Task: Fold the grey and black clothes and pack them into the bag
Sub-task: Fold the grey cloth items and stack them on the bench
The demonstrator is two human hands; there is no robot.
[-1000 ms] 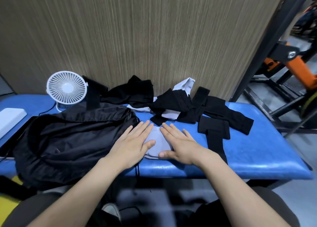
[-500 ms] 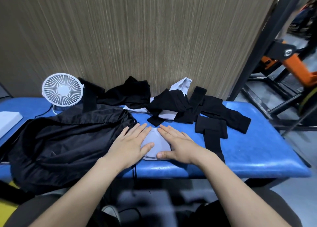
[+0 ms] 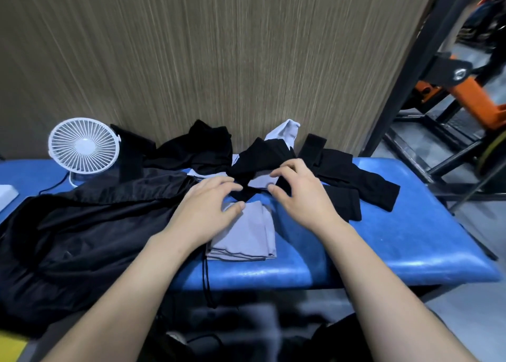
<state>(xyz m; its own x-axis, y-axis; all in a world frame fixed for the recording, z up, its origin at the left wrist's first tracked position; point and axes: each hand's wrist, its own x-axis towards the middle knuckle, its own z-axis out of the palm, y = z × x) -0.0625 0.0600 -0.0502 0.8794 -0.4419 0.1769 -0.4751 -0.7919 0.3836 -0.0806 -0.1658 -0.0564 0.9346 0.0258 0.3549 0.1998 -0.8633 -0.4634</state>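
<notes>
A folded grey cloth (image 3: 246, 235) lies flat near the front edge of the blue bench (image 3: 397, 238). The black bag (image 3: 82, 224) lies slumped at its left, with a drawstring hanging over the edge. Behind the grey cloth is a pile of black clothes (image 3: 262, 156) with a pale grey piece (image 3: 284, 130) against the wall, and more black pieces (image 3: 356, 181) at the right. My left hand (image 3: 208, 208) hovers over the grey cloth's far edge, its fingers loosely bent, thumb on the cloth. My right hand (image 3: 298, 194) reaches over the black pile, fingers and thumb curved and apart, holding nothing.
A small white desk fan (image 3: 83, 148) stands at the back left with its cable on the bench. A wood-grain wall panel (image 3: 219, 46) runs behind the bench. A black metal frame and orange equipment (image 3: 465, 93) stand at the right. A white object (image 3: 6, 197) lies at the far left.
Both hands lifted off the folded grey cloth, which they were pressing flat, and moved forward toward the black pile. Their fingers have bent from flat to curved.
</notes>
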